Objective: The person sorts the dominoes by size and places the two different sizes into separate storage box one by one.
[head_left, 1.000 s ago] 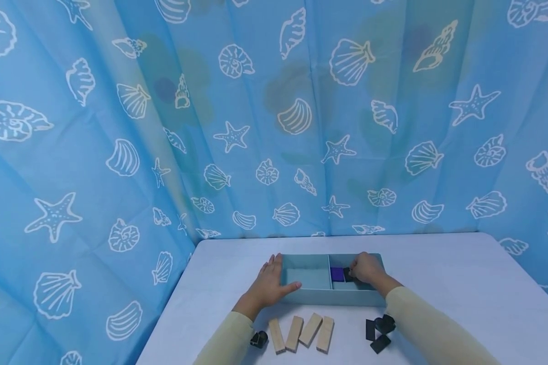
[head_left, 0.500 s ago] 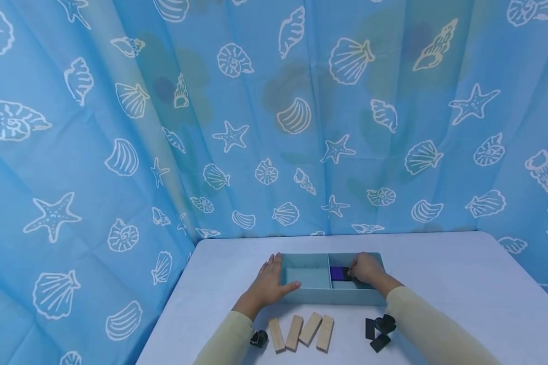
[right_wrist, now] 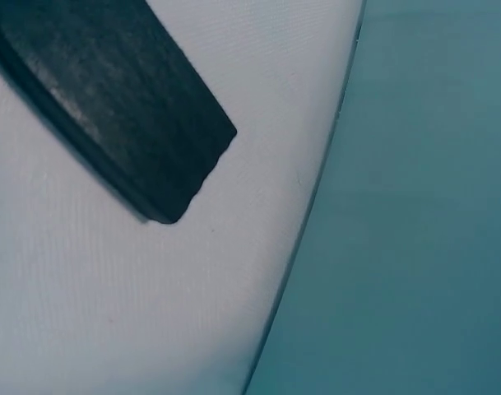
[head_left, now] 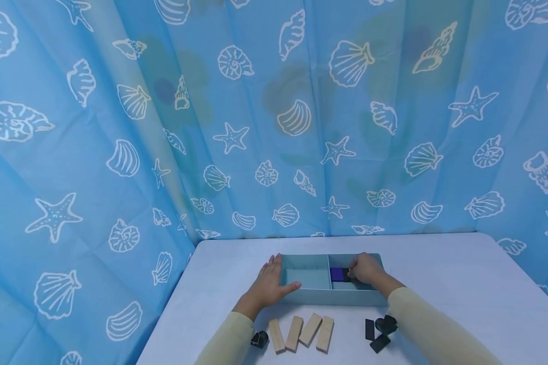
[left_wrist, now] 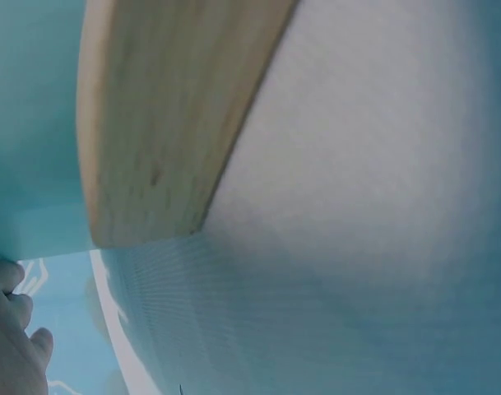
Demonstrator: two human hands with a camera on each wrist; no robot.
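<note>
A pale blue-green tray (head_left: 338,298) with a divider (head_left: 330,271) sits on the table. My left hand (head_left: 267,286) rests on its left end, with fingers extended along the side and thumb spread over the front wall. Inside the right compartment, my right hand (head_left: 367,267) pinches a small black tile (head_left: 346,275), partly hidden by the fingers. The tile lies right beside a purple square tile (head_left: 337,274). Only some left fingers (left_wrist: 16,321) show in the left wrist view; the right wrist view does not show the right hand.
Several wooden blocks (head_left: 294,333) lie in front of the tray, one wooden block (left_wrist: 172,123) large in the left wrist view. Black pieces (head_left: 380,343) lie at front right, and black rounded pieces (head_left: 259,339) by the left sleeve. A shell-patterned curtain (head_left: 265,152) hangs behind.
Almost nothing differs. The black tile sits against the purple tile, with the slight gap or tilt of a second ago gone; both hands stay in place.
</note>
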